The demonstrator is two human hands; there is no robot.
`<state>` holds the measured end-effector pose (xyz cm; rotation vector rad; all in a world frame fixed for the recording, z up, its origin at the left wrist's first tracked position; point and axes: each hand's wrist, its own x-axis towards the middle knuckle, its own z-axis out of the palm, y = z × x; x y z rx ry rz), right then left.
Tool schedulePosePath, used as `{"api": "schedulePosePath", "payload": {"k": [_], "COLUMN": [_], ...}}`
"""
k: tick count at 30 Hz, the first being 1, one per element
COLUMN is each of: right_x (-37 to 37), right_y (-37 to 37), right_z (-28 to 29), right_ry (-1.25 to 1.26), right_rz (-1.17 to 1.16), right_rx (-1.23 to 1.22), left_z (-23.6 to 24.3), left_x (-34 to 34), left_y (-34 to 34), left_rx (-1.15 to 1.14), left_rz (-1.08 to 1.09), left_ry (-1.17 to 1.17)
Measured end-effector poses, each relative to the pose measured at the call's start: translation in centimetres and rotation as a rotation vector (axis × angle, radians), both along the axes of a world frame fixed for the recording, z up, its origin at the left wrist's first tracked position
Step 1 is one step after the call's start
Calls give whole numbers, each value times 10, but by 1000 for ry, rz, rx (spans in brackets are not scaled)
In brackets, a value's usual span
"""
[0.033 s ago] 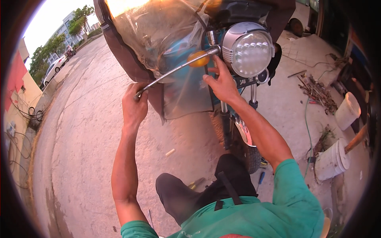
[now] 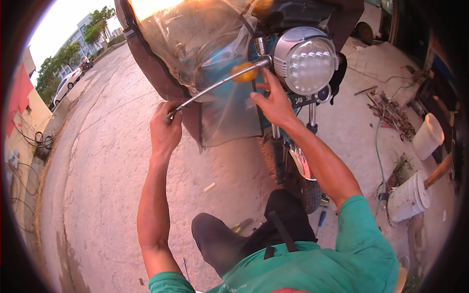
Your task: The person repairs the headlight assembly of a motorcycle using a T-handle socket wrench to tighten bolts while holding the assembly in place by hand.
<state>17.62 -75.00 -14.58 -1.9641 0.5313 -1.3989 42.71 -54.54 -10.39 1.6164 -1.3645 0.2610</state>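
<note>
One long metal bar [image 2: 213, 89] slants beside a round headlamp [image 2: 310, 67], its lower end grasped by the left hand [image 2: 165, 131], the right hand [image 2: 276, 104] near its upper end, that grip unclear.

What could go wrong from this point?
The wrench, gripped near its far end by the left hand, might slip and knock the headlight close to its head. It crosses in front of the orange light, which a bump could crack. The right hand, close by the wrench's head, could get pinched.
</note>
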Motion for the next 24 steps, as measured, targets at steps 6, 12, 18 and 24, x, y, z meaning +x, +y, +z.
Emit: {"api": "schedulePosePath", "payload": {"k": [6, 12, 18, 24], "right_x": [10, 12, -3, -8], "right_y": [-5, -6, -2, -6], "right_z": [-11, -6, 1, 1], "right_ry": [-48, -37, 171, 228], "right_rz": [31, -98, -170, -123], "right_rx": [99, 138, 43, 43], "left_z": [4, 8, 10, 17], "left_x": [8, 9, 10, 18], "left_y": [4, 0, -8, -11], "left_rx": [12, 4, 15, 164], "left_rz": [-54, -57, -38, -33], "left_ry": [-32, 57, 269, 433]}}
